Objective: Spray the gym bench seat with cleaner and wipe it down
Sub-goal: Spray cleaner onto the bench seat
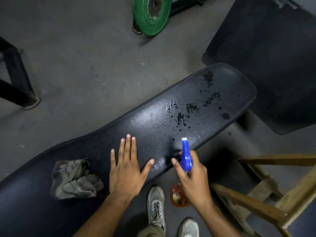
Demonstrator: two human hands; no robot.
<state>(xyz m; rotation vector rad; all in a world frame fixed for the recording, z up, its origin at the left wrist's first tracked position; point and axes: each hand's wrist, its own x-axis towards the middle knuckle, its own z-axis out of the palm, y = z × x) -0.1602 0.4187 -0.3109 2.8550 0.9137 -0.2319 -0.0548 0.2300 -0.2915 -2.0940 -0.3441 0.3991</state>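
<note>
Now our left hand (126, 170) lies flat and spread on the bench seat (150, 120), holding nothing. Our right hand (193, 178) grips the spray bottle (186, 157) at the near edge, nozzle aimed far. Wet drops (191, 108) dot the far right end. To the left, the rag (75, 179) rests crumpled on the seat.

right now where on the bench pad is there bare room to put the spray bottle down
Free: the dry strip of bench pad between the left hand and the spray droplets. Crowded: the near end, with the rag beside that flat hand. The far end is wet.
</note>
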